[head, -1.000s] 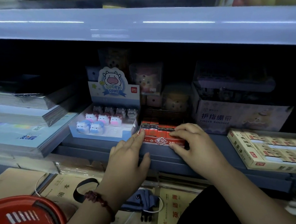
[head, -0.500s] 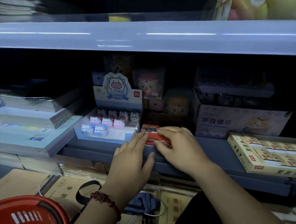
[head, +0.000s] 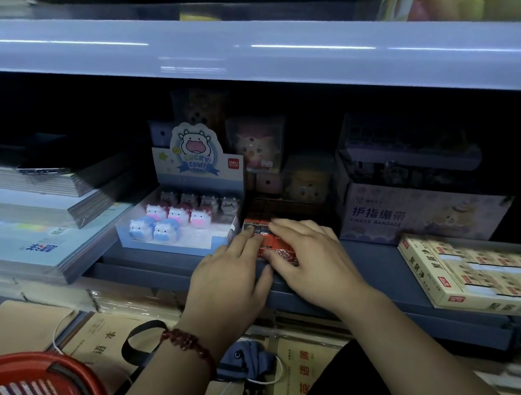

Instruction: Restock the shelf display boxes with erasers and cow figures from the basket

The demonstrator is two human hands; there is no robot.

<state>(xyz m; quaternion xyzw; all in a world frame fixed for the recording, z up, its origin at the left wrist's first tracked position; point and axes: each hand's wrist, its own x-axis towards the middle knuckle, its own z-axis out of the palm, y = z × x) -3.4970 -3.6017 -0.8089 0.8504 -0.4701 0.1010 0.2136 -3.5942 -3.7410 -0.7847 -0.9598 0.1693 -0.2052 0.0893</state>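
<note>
On glossy red box (head: 275, 248): R hand (head: 314, 264)

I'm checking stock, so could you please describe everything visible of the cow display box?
The cow display box is pale blue and white cardboard, upright, with a back card showing a cartoon cow and LUCKY COW lettering. Its open tray holds small cow figures: two blue in front, three pink behind, a dim rear row. It stands on the shelf, left of the red eraser box. The left hand lies near its front right corner; contact is unclear.
</note>
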